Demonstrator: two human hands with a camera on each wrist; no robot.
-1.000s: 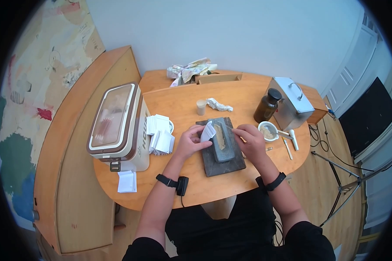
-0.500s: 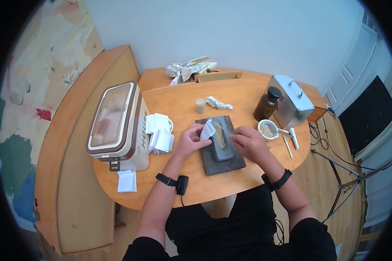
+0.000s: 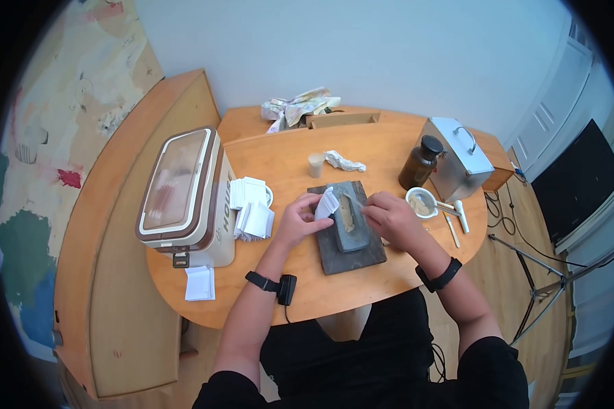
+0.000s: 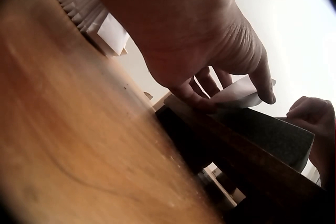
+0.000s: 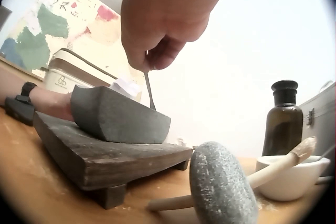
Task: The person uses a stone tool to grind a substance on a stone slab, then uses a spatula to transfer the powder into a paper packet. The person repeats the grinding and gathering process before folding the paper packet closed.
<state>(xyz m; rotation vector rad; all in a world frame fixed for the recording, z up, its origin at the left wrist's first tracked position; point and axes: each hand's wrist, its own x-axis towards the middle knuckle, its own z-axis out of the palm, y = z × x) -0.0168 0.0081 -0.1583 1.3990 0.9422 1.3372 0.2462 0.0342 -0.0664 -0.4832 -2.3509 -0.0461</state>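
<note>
A grey stone trough [image 3: 351,238] holding tan powder [image 3: 346,214] rests on a dark wooden stand [image 3: 332,258]. My left hand [image 3: 297,221] pinches a folded white paper [image 3: 327,204] over the trough's left side, thumb on its near side. At the trough's right, my right hand [image 3: 393,219] pinches a thin metal tool [image 5: 149,90] between thumb and fingertips. In the right wrist view the tool slants down to the trough's edge, and its lower tip is partly hidden behind the stone wall.
White papers [image 3: 254,221] and a cream case [image 3: 217,225] stand left. A small cup [image 3: 315,165] and crumpled tissue [image 3: 344,163] lie behind. Rightward are a brown bottle [image 3: 417,165], metal box [image 3: 460,165], white bowl [image 3: 421,213] and grey-headed mallet [image 5: 220,184].
My right hand has shifted slightly, its wrist swinging outward to the right, and the tool's angle has changed. The left hand and its paper have stayed nearly still.
</note>
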